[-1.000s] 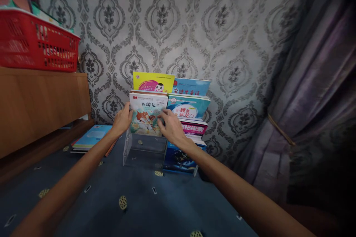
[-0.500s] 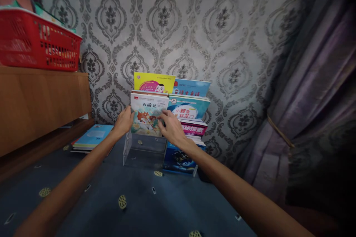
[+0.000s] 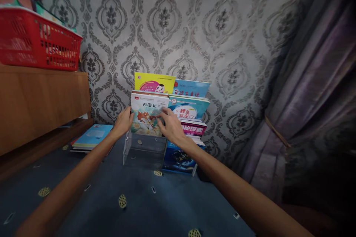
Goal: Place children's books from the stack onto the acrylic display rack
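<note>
A white picture book (image 3: 147, 117) with a red-and-teal cover drawing stands upright in the left column of a clear acrylic book rack (image 3: 144, 150). My left hand (image 3: 122, 120) grips the book's left edge, fingers closed round it. At the right edge, my right hand (image 3: 170, 124) has its thumb and fingers closed on the cover side. Behind it stands a yellow book (image 3: 154, 81). In the right column rise a light-blue book (image 3: 191, 87), a teal book (image 3: 191, 108), a magenta book (image 3: 194, 129) and a dark-blue book (image 3: 179, 158). The rack's low front-left tier shows bare plastic.
A stack of books with a blue cover on top (image 3: 94, 136) lies left of the rack on the dark blue patterned cloth (image 3: 144, 207). A red basket (image 3: 59, 46) sits on a wooden cabinet (image 3: 44, 100) at the left. Patterned wall stands behind; a purple-grey curtain (image 3: 294, 100) hangs right.
Both hands stay at the edges of the white book, which looks almost unmoved. The right fingers have shifted up very slightly.
</note>
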Available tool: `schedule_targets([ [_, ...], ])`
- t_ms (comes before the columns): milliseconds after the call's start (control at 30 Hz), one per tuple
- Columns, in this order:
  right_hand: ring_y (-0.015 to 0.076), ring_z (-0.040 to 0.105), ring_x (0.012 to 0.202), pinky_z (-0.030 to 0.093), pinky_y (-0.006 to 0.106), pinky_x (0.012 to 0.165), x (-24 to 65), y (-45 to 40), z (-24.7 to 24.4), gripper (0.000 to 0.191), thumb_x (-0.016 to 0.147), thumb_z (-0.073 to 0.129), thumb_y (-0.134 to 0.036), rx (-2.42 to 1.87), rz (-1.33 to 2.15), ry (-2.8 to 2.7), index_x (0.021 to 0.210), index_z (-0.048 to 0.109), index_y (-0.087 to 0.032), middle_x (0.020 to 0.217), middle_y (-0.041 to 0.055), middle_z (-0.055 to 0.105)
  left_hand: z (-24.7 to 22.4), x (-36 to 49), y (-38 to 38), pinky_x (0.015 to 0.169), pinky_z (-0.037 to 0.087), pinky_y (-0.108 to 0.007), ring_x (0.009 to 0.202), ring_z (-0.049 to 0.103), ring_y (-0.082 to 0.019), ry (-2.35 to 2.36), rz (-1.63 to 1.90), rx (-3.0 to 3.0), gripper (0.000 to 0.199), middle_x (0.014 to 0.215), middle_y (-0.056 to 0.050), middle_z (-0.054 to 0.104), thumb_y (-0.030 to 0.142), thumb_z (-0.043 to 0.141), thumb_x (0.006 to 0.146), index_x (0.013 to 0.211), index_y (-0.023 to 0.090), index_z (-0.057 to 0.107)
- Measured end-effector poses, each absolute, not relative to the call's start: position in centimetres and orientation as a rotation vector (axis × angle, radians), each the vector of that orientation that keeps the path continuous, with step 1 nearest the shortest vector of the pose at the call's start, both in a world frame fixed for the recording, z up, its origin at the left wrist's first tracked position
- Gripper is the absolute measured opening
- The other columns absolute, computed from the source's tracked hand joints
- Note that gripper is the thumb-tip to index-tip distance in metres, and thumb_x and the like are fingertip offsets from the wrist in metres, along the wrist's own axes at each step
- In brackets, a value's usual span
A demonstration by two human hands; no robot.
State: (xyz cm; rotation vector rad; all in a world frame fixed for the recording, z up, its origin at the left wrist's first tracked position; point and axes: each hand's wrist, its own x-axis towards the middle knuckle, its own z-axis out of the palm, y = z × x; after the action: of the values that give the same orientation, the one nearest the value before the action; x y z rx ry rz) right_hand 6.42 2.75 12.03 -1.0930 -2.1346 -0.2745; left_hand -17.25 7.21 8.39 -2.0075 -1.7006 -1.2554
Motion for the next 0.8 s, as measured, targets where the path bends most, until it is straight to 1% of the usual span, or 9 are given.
schedule_targets([
  [167,0.0300,0.058,0.124,0.049,0.044,0.101,6.4,2.9,12.1,0.027,0.093,0.050,-0.020,-1.067,-0.286,-2.105,0.108,0.072,-0.016,0.136,0.0169,0.057,7.9,-17.6,7.3,0.095,0.049,-0.040,0.104,0.065,-0.028,-1.673,-1.316,-2.018,0.019,0.107,-0.013,0.070,0.023,0.046,0.093,0.105,0.018,0.060],
  [367,0.0319,0.057,0.126,0.049,0.047,0.102,6.4,3.1,11.7,0.028,0.092,0.049,-0.020,-1.062,-0.290,-2.119,0.107,0.072,-0.013,0.135,0.0197,0.057,7.2,-18.5,6.8,0.097,0.050,-0.043,0.107,0.066,-0.029,-1.634,-1.434,-2.040,0.034,0.113,-0.014,0.071,0.024,0.046,0.092,0.120,0.015,0.062],
  [467,0.0313,0.057,0.124,0.049,0.047,0.103,6.4,3.2,11.3,0.026,0.092,0.051,-0.021,-0.998,-0.300,-2.118,0.105,0.072,-0.015,0.134,0.0181,0.058,6.4,-19.1,6.5,0.097,0.051,-0.044,0.105,0.067,-0.029,-1.622,-1.514,-2.040,0.036,0.111,-0.014,0.073,0.024,0.046,0.091,0.121,0.014,0.063],
  [567,0.0310,0.057,0.127,0.049,0.049,0.104,6.2,2.8,10.5,0.025,0.094,0.050,-0.022,-0.873,-0.301,-2.116,0.107,0.072,-0.018,0.135,0.0170,0.058,5.3,-19.7,6.4,0.096,0.052,-0.042,0.104,0.068,-0.027,-1.600,-1.603,-2.034,0.035,0.109,-0.012,0.073,0.024,0.047,0.091,0.120,0.015,0.064],
  [633,0.0298,0.056,0.129,0.050,0.050,0.105,5.7,1.9,9.2,0.026,0.096,0.048,-0.021,-0.776,-0.277,-2.126,0.108,0.071,-0.018,0.136,0.0169,0.059,4.5,-19.9,6.3,0.095,0.053,-0.041,0.103,0.068,-0.026,-1.578,-1.663,-2.029,0.034,0.109,-0.011,0.074,0.024,0.047,0.091,0.120,0.017,0.064],
  [700,0.0282,0.058,0.129,0.051,0.049,0.105,5.2,0.5,6.8,0.026,0.098,0.046,-0.020,-0.699,-0.229,-2.162,0.108,0.070,-0.018,0.135,0.0174,0.061,3.8,-19.9,6.5,0.095,0.053,-0.040,0.102,0.068,-0.025,-1.555,-1.721,-2.016,0.033,0.108,-0.010,0.073,0.023,0.047,0.092,0.120,0.018,0.064],
  [800,0.0259,0.061,0.127,0.053,0.047,0.104,4.4,-2.5,1.2,0.025,0.098,0.047,-0.017,-0.650,-0.120,-2.274,0.109,0.068,-0.019,0.133,0.0163,0.064,2.8,-19.3,7.0,0.099,0.051,-0.042,0.108,0.066,-0.025,-1.524,-1.808,-1.979,0.035,0.113,-0.013,0.072,0.024,0.045,0.094,0.122,0.017,0.064],
])
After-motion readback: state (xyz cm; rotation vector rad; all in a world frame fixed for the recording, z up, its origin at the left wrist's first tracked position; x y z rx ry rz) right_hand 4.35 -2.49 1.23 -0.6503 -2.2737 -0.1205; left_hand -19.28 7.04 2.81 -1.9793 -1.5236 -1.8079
